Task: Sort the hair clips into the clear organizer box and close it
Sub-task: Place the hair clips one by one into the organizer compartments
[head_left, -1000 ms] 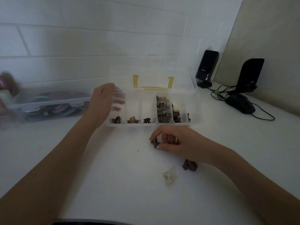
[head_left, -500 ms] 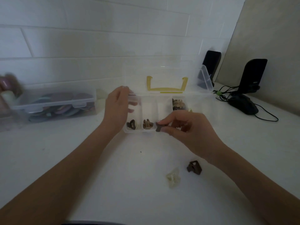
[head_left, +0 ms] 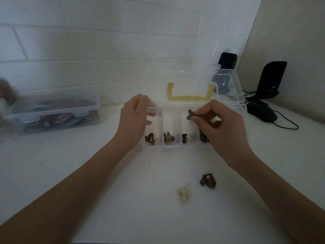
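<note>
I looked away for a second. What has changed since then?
The right hand picked a dark clip off the table and carried it over the organizer box. The left hand still holds the box's left end; two clips stay on the table.

White table [head_left: 88, 182] carries: clear organizer box [head_left: 177, 146] at 12 o'clock w/ lid open, storage box [head_left: 52, 113] at 10, black mouse [head_left: 262, 111] at 2, dark clip [head_left: 208, 181] & pale clip [head_left: 184, 194] near center.

Home desk corner, white tabletop [head_left: 88, 173], tiled wall [head_left: 105, 41], black desktop speakers [head_left: 270, 80], computer mouse [head_left: 262, 110]
</note>
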`<act>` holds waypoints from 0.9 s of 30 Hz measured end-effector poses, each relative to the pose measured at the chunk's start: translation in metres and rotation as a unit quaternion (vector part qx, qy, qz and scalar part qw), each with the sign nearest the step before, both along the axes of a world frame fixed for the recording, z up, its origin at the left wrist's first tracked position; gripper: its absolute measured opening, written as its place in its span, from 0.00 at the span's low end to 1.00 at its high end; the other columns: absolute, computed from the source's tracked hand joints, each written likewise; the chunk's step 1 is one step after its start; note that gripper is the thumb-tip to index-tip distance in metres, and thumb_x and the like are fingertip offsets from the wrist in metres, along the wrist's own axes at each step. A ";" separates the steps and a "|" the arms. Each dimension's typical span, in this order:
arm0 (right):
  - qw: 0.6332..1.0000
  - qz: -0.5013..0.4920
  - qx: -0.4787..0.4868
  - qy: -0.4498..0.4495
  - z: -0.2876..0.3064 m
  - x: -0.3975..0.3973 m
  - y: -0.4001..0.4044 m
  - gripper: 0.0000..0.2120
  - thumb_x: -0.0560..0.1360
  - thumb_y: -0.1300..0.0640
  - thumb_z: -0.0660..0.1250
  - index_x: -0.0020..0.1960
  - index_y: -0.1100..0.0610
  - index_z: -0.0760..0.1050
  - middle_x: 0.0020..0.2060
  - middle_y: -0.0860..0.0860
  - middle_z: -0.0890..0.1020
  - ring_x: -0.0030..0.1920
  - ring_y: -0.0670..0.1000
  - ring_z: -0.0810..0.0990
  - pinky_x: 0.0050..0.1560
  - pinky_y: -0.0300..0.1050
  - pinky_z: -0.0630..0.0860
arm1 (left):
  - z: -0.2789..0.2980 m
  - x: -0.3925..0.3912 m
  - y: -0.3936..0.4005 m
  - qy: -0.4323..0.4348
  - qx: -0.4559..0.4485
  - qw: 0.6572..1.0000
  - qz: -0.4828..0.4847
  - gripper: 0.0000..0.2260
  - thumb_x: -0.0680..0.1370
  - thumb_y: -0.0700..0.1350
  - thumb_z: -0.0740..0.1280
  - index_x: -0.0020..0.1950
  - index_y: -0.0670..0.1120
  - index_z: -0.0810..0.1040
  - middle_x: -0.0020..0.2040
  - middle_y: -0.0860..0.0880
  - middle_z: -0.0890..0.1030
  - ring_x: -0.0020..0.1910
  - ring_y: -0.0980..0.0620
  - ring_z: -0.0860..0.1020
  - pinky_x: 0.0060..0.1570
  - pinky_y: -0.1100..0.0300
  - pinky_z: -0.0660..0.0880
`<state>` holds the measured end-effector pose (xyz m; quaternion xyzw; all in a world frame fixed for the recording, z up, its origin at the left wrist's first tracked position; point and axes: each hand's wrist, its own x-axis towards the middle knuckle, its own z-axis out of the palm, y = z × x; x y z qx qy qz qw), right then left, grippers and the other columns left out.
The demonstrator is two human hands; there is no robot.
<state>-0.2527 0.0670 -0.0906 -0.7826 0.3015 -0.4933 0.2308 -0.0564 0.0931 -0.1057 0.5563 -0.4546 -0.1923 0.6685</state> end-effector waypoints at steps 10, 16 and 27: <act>0.995 0.016 -0.090 0.040 -0.005 0.006 0.006 0.03 0.70 0.58 0.73 0.41 0.53 0.79 0.36 0.43 0.76 0.35 0.43 0.73 0.36 0.30 0.69 | 0.002 0.008 0.001 -0.002 0.001 1.000 0.006 0.15 0.81 0.45 0.53 0.39 0.47 0.74 0.36 0.48 0.79 0.35 0.51 0.78 0.34 0.56 0.76; 0.972 0.049 -0.172 0.155 -0.016 0.016 0.015 0.05 0.74 0.52 0.61 0.46 0.51 0.74 0.35 0.37 0.75 0.41 0.40 0.71 0.45 0.35 0.67 | 0.001 0.002 0.001 -0.001 -0.008 1.000 0.012 0.15 0.81 0.45 0.53 0.38 0.48 0.73 0.35 0.49 0.79 0.34 0.52 0.78 0.33 0.56 0.75; 0.915 -0.086 -0.308 0.248 -0.020 0.020 0.004 0.06 0.72 0.56 0.66 0.49 0.53 0.75 0.35 0.48 0.84 0.47 0.51 0.76 0.46 0.46 0.66 | 0.001 -0.001 0.002 -0.033 -0.002 0.999 0.009 0.14 0.81 0.46 0.53 0.40 0.47 0.74 0.38 0.47 0.80 0.37 0.49 0.79 0.34 0.55 0.76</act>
